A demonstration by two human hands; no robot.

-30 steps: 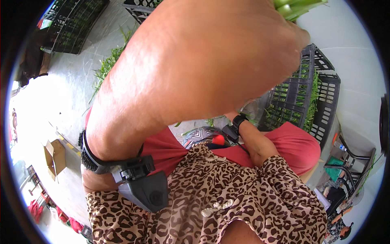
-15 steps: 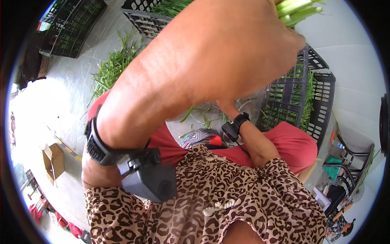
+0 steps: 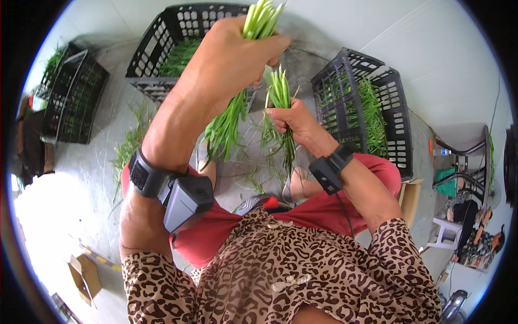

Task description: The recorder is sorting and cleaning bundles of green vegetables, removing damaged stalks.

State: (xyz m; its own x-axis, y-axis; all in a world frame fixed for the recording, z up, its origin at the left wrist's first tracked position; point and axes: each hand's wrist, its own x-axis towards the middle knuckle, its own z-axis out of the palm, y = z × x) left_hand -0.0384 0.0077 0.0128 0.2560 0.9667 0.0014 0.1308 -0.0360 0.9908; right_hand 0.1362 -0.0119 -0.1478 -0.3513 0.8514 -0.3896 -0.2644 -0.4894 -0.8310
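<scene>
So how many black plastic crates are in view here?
3: one crate far left, one top centre behind the left hand, one at right beside the right hand. More may be hidden.

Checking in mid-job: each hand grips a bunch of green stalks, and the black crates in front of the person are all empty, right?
Not quite. The left hand and right hand do each grip a bunch of green stalks, but the black crates are not empty: the head view shows greens inside the crate ahead and the crate on the right.
</scene>
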